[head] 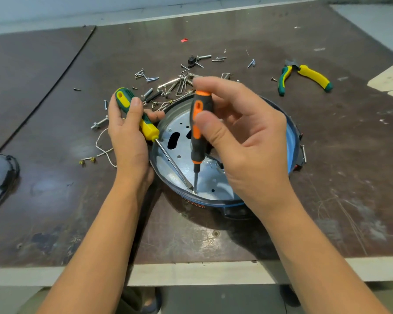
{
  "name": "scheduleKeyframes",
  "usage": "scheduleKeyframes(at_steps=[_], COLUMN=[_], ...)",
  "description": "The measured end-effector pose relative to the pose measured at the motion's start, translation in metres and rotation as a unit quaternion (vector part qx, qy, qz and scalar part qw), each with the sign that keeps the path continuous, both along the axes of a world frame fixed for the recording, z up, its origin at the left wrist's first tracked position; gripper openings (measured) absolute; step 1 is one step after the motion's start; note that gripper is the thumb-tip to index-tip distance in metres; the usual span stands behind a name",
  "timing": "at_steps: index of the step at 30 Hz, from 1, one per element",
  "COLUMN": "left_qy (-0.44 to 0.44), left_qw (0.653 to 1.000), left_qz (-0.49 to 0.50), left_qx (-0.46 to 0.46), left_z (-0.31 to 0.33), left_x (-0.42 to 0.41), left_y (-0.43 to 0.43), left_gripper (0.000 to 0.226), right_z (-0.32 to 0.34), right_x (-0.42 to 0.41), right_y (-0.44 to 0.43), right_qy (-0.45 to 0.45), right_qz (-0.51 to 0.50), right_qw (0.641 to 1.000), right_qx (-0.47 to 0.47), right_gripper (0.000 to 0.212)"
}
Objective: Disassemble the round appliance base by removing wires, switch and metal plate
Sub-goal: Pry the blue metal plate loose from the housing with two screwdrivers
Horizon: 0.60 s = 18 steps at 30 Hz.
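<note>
Brown tabletop [327, 155]: round base [292, 137] lies open-side up, orange screwdriver [197, 132] upright inside.

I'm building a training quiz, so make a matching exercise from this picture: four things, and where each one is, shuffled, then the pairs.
Things:
1. green-and-yellow screwdriver
2. orange-and-black screwdriver
3. pliers
4. metal plate

Places:
A. inside the round base
B. in the right hand
C. lying on the table
D. in the left hand

Pairs: 1-D, 2-B, 3-C, 4-A.
</note>
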<state>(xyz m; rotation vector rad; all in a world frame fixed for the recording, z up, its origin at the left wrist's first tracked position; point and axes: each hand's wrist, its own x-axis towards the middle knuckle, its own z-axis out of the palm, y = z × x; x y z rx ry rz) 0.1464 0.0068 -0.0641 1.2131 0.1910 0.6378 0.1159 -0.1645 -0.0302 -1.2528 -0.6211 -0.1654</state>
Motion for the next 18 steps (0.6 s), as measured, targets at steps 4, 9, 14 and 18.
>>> scheduleKeyframes(at_steps=[4, 9, 14, 18], left_qy=[0.000, 0.008, 0.012, 0.011], left_qw=[1.000, 1.000, 1.000, 1.000], left_qz=[0.006, 0.005, 0.004, 0.005], left_qx=[0.008, 0.015, 0.021, 0.027], left_z=[-0.0011, 0.0004, 0.0002, -0.0009], left_x=[0.0010, -0.0011, 0.0008, 0.0017], left_y=[0.0002, -0.0013, 0.0005, 0.0005], left_gripper=[0.026, 0.038, 0.021, 0.015], right_z=[-0.0025, 0.0019, -0.0041, -0.0016], right_x=[-0.0009, -0.0022, -0.0048, -0.0063], right_y=[0.0013, 0.0029, -0.0010, -0.0015], right_qy=[-0.025, -0.037, -0.049, -0.037], right_qz=[0.019, -0.013, 0.017, 0.044], right_qw=[0.999, 0.999, 0.998, 0.998], right_qx=[-0.034, -0.026, -0.025, -0.031], right_gripper=[0.031, 0.034, 0.035, 0.033])
